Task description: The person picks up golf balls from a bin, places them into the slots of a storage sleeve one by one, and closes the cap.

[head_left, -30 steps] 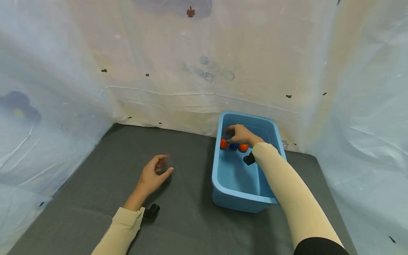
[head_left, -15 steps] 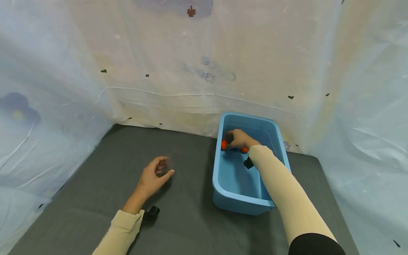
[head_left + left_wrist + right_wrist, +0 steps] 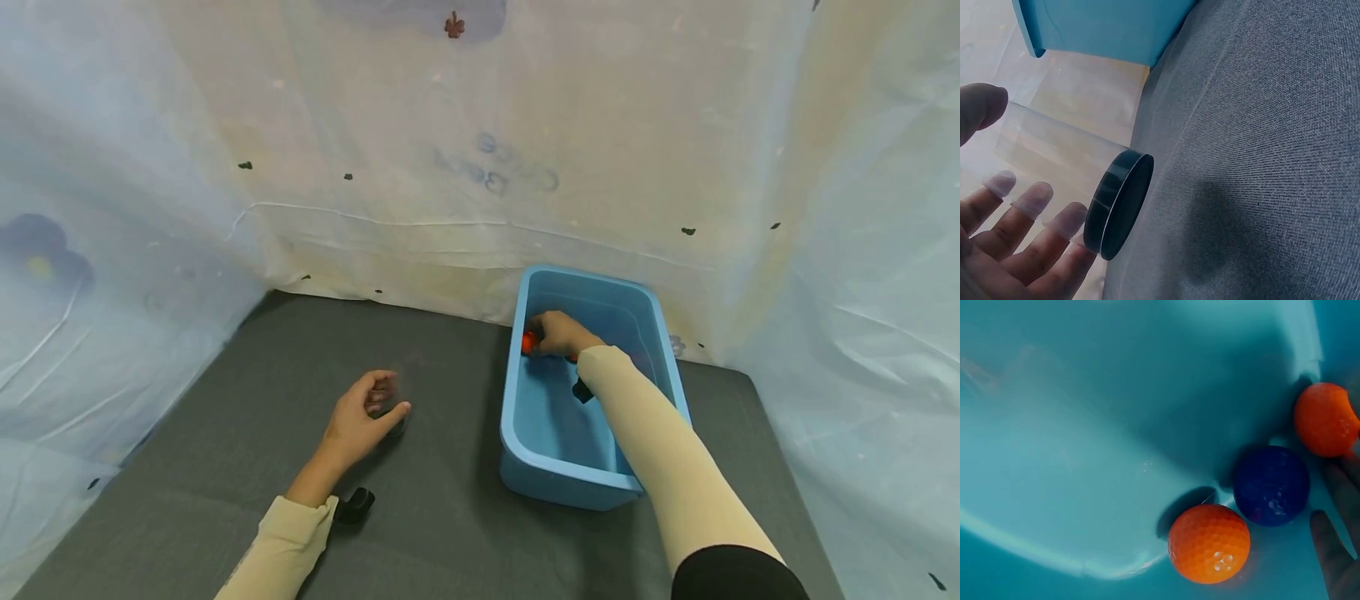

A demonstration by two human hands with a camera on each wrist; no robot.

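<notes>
Right hand [image 3: 558, 333] is down in the blue bin [image 3: 517, 433], far left corner, fingers curled over the balls. Wrist view shows two orange balls [image 3: 1209, 543] and a blue ball [image 3: 1270, 485] bunched against the wall; fingers [image 3: 1335, 562] are beside them. I cannot tell which ball, if any, is actually gripped. Left hand [image 3: 362, 417] rests on the counter [image 3: 450, 533], fingers loosely around a clear jar [image 3: 1060, 156] with a dark lid [image 3: 1119, 205], lying on its side. Risk: dimpled balls squirt along the smooth wall under a glancing pinch; the barely held jar may roll.
</notes>
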